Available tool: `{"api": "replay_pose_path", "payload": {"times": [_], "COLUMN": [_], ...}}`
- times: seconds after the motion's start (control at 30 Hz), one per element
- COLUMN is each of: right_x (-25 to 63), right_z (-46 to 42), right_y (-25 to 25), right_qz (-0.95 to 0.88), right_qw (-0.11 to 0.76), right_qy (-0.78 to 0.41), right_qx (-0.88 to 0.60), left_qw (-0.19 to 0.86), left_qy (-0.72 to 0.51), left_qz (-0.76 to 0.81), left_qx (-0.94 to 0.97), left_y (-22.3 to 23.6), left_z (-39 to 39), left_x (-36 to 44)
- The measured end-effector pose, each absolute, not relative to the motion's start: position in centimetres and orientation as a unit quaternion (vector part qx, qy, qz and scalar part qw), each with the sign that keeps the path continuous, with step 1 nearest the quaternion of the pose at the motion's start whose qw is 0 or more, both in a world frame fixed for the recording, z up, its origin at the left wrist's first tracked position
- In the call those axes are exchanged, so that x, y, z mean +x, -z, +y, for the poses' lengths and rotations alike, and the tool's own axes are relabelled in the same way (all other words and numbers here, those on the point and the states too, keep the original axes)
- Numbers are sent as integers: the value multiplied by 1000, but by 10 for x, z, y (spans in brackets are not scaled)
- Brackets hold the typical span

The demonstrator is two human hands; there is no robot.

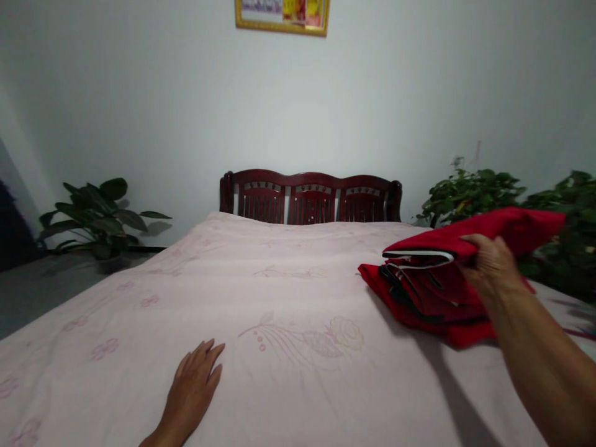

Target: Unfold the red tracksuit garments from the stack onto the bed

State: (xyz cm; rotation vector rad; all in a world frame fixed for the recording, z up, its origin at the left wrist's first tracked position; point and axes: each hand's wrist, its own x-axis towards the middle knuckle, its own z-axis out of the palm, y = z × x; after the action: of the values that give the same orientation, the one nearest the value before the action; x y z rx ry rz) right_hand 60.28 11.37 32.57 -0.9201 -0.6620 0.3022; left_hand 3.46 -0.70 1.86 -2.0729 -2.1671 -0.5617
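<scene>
My right hand [488, 264] is closed on a folded red garment [503, 233] with a white trim, holding it just above a stack of folded red clothes [419, 298] on the right side of the bed. My left hand [193, 388] lies flat and open on the pink flowered bedsheet [279, 323] near the front, holding nothing.
A dark red wooden headboard [311, 197] stands against the white wall. A potted plant [100, 214] sits on the floor at the left. Leafy green plants [475, 192] stand to the right of the bed. A gold-framed picture [282, 15] hangs above.
</scene>
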Motion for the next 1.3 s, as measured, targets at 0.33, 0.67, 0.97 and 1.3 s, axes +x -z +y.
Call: {"api": "replay_pose_path", "payload": {"times": [0.33,0.67,0.97,1.3], "right_x": [397,404,363,260], "right_z": [51,79,89,36], "right_y": [-248,-157,-138,-182], "right_qz": [-676,-645,-570,-681], "right_qw": [365,410,389,299], "right_qy": [-402,-325,-504,-628], "right_qx": [-497,-557,-520,-231], "left_qw": [3,-157,-312,-498], "left_qy": [250,456,580,608], "left_qz": [-702,-681,-603,-503], "left_qx": [-667,-552,-451,-361], "left_y": [-26,-50,-77,-151], "left_z": [-7,-11,-20,-13], "left_x": [36,39,70,78]}}
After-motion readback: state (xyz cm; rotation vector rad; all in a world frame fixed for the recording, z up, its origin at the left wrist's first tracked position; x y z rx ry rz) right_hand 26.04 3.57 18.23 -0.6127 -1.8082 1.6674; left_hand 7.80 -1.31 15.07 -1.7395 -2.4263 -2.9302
